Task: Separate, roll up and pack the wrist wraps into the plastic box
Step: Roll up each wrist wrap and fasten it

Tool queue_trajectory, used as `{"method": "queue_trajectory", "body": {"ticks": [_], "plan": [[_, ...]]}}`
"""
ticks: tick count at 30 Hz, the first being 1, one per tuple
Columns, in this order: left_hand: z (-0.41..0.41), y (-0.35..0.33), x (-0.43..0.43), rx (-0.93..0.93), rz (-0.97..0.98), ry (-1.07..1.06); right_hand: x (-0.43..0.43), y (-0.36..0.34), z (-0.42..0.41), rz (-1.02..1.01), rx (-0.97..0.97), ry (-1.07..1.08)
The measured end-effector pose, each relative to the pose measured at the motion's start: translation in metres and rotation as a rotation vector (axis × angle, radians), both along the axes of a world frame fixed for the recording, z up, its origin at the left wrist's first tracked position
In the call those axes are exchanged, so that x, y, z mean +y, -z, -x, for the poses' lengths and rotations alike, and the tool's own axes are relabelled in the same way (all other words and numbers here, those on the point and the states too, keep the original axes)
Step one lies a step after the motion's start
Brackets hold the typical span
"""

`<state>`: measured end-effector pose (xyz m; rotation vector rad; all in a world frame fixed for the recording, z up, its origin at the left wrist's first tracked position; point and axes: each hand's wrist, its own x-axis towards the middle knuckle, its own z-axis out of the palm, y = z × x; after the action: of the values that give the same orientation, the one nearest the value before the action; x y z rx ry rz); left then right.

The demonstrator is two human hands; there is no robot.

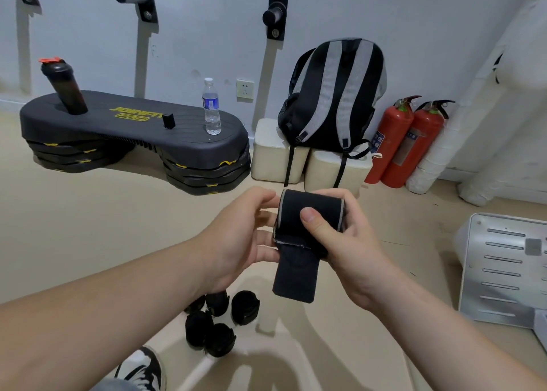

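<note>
Pale wall (414, 20) with black-bracketed metal pegs (275, 13) and one socket (245, 89). Beige floor (88, 228). At left, black step platform (133, 130) carrying shaker bottle (63, 87) and water bottle (211, 106). Centre, striped backpack (334, 94) on two white boxes (272, 154); beside it, two red fire extinguishers (408, 142).

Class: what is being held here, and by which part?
The wrist wrap: right hand grips its rolled part, left hand pinches the roll's left end; its tail hangs free.
</note>
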<state>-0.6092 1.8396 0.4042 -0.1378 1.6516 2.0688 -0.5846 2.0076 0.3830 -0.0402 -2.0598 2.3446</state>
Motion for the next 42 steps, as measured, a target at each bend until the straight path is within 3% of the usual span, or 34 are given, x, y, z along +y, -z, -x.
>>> {"method": "queue_trajectory", "body": {"ticks": [5, 14, 16, 22, 25, 30, 38, 42], "plan": [[-0.011, 0.011, 0.009, 0.086, 0.295, 0.119, -0.003, 0.005, -0.004, -0.267, 0.136, -0.097], [-0.017, 0.006, 0.003, -0.078, 0.182, 0.065, -0.006, 0.020, -0.008, -0.548, 0.182, -0.169], [-0.017, 0.005, -0.002, -0.033, 0.223, 0.064, -0.011, 0.019, -0.009, -0.518, 0.123, -0.211], [-0.016, -0.002, -0.010, 0.195, 0.263, 0.097, -0.004, 0.006, 0.001, -0.115, -0.190, -0.256], [-0.014, -0.001, -0.013, 0.305, 0.260, 0.103, 0.006, 0.002, -0.001, -0.018, -0.227, -0.310], [-0.006, 0.004, -0.011, 0.201, 0.191, 0.096, 0.007, 0.008, -0.004, -0.056, -0.088, -0.230], [-0.006, 0.007, -0.004, 0.036, 0.143, 0.167, 0.013, 0.005, -0.003, -0.405, 0.172, -0.281], [-0.007, 0.008, -0.003, 0.075, 0.179, 0.121, 0.015, 0.001, -0.003, -0.197, 0.007, -0.272]]}}
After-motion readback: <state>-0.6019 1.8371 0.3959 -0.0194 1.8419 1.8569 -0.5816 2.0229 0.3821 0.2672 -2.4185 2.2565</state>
